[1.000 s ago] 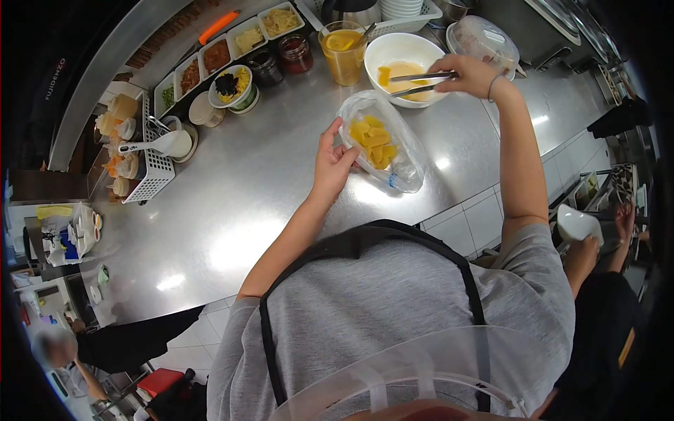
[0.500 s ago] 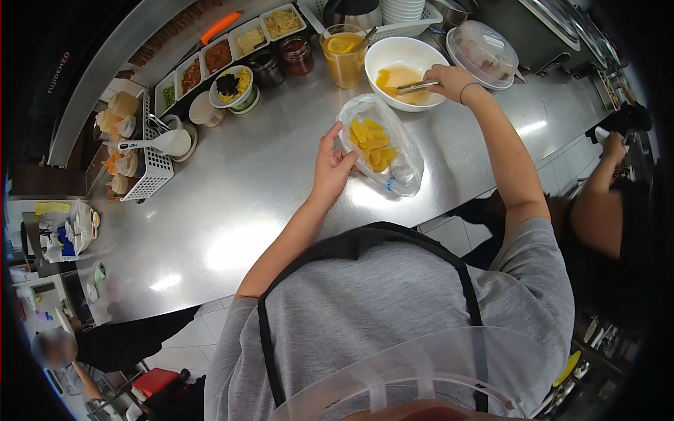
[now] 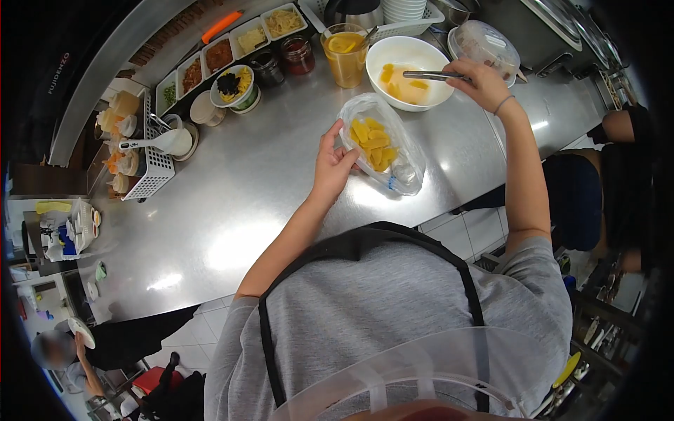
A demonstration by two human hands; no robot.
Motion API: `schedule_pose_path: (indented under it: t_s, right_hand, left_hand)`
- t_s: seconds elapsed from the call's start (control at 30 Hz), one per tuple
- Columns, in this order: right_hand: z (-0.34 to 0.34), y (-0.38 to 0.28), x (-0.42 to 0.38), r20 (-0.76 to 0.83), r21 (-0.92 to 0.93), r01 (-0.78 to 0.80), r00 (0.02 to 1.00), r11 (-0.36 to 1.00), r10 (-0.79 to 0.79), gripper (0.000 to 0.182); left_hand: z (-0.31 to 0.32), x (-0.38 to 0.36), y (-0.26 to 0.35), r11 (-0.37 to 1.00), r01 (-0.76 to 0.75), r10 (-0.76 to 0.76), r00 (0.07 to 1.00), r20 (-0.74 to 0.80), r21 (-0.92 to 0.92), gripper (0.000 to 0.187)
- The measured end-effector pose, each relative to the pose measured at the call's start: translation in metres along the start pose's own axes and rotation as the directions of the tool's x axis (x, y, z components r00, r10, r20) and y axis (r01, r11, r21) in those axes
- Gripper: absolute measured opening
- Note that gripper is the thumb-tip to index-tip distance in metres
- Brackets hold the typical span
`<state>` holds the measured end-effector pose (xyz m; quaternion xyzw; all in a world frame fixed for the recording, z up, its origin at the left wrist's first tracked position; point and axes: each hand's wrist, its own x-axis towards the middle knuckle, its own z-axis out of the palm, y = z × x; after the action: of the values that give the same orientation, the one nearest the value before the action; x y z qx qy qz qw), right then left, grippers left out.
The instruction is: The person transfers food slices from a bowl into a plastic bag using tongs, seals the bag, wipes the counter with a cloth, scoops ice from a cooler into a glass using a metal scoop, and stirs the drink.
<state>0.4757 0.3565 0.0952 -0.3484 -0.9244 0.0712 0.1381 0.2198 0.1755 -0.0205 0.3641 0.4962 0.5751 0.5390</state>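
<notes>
My left hand (image 3: 333,165) pinches the near left edge of a clear plastic bag (image 3: 409,158), which lies open on the steel counter with yellow fruit pieces (image 3: 374,144) inside. Metal tongs (image 3: 428,75) are held in my right hand (image 3: 479,83) over the right side of a white bowl (image 3: 385,54). Several yellow pieces (image 3: 407,91) sit in cloudy liquid in that bowl. Just left of the bowl stands a clear pitcher (image 3: 345,67) of orange drink with slices and a utensil in it.
Topping trays (image 3: 250,38), dark-lidded jars (image 3: 298,56) and a small bowl (image 3: 234,85) line the counter's back. A white basket (image 3: 153,179) of bottles stands left. A domed container (image 3: 484,49) is back right. Other people (image 3: 133,344) stand at lower left and far right.
My right hand has moved right and slightly up, and the tongs have lifted higher over the bowl. My left hand and the bag have barely moved. People at both sides have shifted.
</notes>
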Motion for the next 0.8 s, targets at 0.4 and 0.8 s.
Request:
schedule_pose_path:
  t_s: [0.4,0.8]
  right_hand:
    - [0.043,0.027,0.029,0.500,-0.109,-0.198,0.836,0.974,0.226,0.035]
    - [0.073,0.030,0.044,0.427,0.089,-0.109,0.902,0.990,0.061,0.025]
  left_hand:
    - [0.003,-0.002,0.001,1.000,-0.013,0.013,1.000,-0.003,0.023,0.062]
    - [0.000,-0.001,-0.002,1.000,0.007,-0.007,1.000,0.015,0.025,0.062]
